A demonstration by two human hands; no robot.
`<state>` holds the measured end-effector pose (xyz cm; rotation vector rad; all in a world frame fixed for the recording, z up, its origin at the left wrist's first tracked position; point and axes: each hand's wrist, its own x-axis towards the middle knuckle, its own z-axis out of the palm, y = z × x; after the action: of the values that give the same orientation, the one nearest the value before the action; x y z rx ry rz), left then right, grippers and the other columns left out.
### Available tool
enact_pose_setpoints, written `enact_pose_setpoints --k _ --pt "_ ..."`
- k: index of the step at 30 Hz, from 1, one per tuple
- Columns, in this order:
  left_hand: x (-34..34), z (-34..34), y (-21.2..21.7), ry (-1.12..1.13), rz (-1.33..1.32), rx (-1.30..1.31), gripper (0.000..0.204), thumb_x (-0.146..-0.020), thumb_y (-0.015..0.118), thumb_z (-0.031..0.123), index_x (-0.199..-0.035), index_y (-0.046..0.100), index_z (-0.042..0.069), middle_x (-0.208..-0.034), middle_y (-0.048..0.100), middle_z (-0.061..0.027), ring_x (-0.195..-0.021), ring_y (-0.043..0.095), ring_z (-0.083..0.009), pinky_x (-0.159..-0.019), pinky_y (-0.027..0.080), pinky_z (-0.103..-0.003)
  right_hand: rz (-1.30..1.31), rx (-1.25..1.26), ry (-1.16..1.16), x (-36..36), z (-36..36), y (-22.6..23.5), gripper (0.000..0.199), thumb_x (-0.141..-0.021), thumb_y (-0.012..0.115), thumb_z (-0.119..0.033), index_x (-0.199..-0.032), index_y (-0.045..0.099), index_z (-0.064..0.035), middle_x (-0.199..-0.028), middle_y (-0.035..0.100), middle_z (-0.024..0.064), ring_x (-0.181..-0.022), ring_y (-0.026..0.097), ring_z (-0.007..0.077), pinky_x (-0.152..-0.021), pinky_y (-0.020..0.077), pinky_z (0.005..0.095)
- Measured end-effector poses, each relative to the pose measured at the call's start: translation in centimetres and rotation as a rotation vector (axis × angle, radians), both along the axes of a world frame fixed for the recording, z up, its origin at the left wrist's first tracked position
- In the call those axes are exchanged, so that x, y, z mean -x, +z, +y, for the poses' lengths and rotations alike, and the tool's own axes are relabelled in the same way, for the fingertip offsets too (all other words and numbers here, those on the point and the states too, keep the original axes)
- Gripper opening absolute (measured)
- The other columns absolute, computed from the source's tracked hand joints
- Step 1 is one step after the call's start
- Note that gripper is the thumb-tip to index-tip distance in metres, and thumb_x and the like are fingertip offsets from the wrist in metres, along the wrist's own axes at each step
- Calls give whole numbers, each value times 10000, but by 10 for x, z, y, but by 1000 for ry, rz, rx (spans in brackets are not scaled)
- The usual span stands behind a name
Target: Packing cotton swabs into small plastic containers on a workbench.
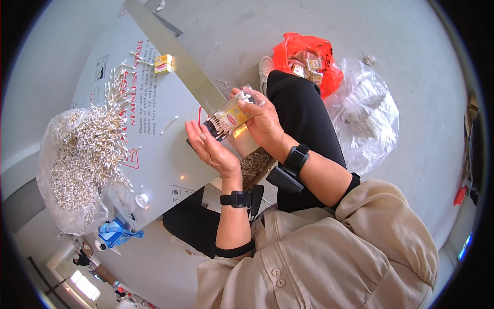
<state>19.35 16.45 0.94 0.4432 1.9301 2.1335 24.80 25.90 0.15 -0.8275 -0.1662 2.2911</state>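
My right hand (266,125) grips a small packet of cotton swabs (231,114), its thumb across the front. The packet has a yellow and red label, swab tips showing at the lower end, and clear film around the upper end. Close below the packet is my left hand (216,154), open with its fingers stretched out and the palm turned up. Something dark lies behind the packet's lower end; I cannot make out what it is. A large heap of loose cotton swabs (82,159) spills from a clear plastic bag (46,149) on the table at left.
A small yellow box (163,63) stands near the edge of the metal-topped table (170,149). Single swabs lie scattered there. Beyond my knee, a red bag (328,54) holds several swab packets, beside a clear bag (386,116) of pale packs. A blue strapped object (114,232) is at lower left.
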Motion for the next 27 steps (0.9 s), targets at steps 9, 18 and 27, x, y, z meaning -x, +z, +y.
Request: enact_pose_setpoints --k 9,18,27 --pt "-7 11 5 -24 12 -27 617 -1027 402 365 -1445 261 -67 -1500 286 -237 -1414 285 -305 -1184 202 -432 13 -9 18 -2 3 2 293 -922 579 -62 -1205 519 -15 -1280 592 155 -1207 554 277 -1050 433 436" --pt "-18 6 3 -33 -2 3 622 -1024 412 341 -1438 242 -91 -1506 258 -255 -1437 235 -329 -1190 171 -442 44 -8 24 0 5 -3 354 -1012 453 -239 -1271 494 -1 -1285 574 195 -1213 549 306 -1050 425 450" --pt "1 5 0 0 -54 -75 636 -1027 410 353 -1458 212 -71 -1532 220 -230 -1437 234 -318 -1189 180 -453 25 -42 36 -5 18 3 424 -1016 452 -235 -1365 448 6 -1322 552 192 -1217 546 289 -1059 420 426"
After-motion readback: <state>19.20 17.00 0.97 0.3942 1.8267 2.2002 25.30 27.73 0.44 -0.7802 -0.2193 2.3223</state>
